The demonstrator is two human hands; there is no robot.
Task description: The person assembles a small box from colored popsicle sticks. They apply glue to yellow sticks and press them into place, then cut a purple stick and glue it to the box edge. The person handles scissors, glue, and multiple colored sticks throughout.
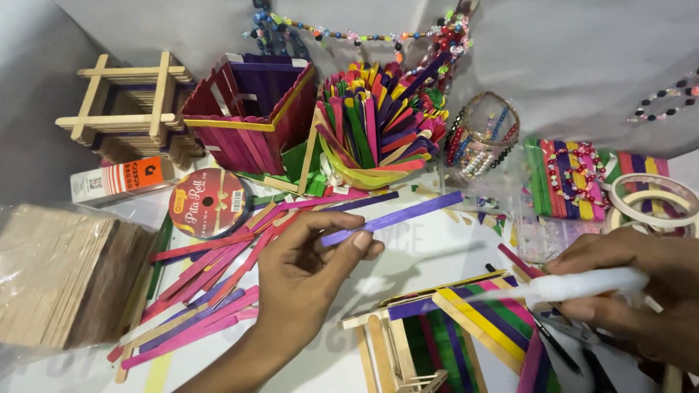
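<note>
The white surface (429,251) carries a striped frame of coloured craft sticks (466,331) at the lower middle, with loose pink and purple sticks (204,291) scattered to its left. Just above them, the left hand (306,273) has its grip closed on 1 purple stick (397,217), held level over the surface. The right hand (641,298) has its grip closed around a white glue stick (582,285), whose tip points at the frame's top edge.

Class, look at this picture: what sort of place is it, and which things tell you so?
Most likely a home craft table. The left hand holds a purple wooden craft stick, a round holder packed with coloured sticks stands behind, and the right hand aims a white glue stick at a half-built stick frame.
</note>
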